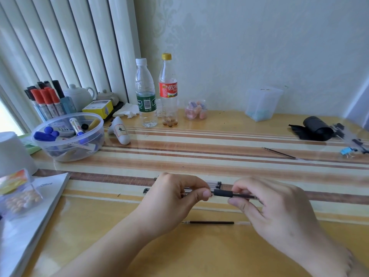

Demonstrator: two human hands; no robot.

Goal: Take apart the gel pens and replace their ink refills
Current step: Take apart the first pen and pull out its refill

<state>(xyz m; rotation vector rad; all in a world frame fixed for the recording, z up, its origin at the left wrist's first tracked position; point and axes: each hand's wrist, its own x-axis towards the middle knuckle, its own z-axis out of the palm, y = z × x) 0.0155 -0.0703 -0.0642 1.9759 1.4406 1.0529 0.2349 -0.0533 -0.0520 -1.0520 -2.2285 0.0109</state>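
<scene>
Fingertips first: both my hands are pinching one gel pen (229, 193), held level just above the desk (199, 256). My left hand (171, 198) has thumb and fingers curled round the clear barrel end; my right hand (273, 212) nips the other end, just past the black rubber grip sleeve, with its thumb underneath.

The pen's long axis runs straight across me, left to right, so each hand owns an end and the joint sits in the open stretch between them. That is what the next move turns on, I reckon: a twist in opposite directions, then pulling apart along that line. Neither hand is nearer; they share it.

It looks slim, see-through, with a dark refill showing inside and that black sleeve mid-length.

Nearer to me than the pen, a loose refill (211, 222) lies flat on the desk, parallel to it. Just beyond my knuckles, more pens (214, 183) lie side by side on the striped mat (199, 156). Farther off to the right, another thin refill (279, 153) lies at a slant. At the back stand two plastic bottles (145, 92) against the wall.
</scene>
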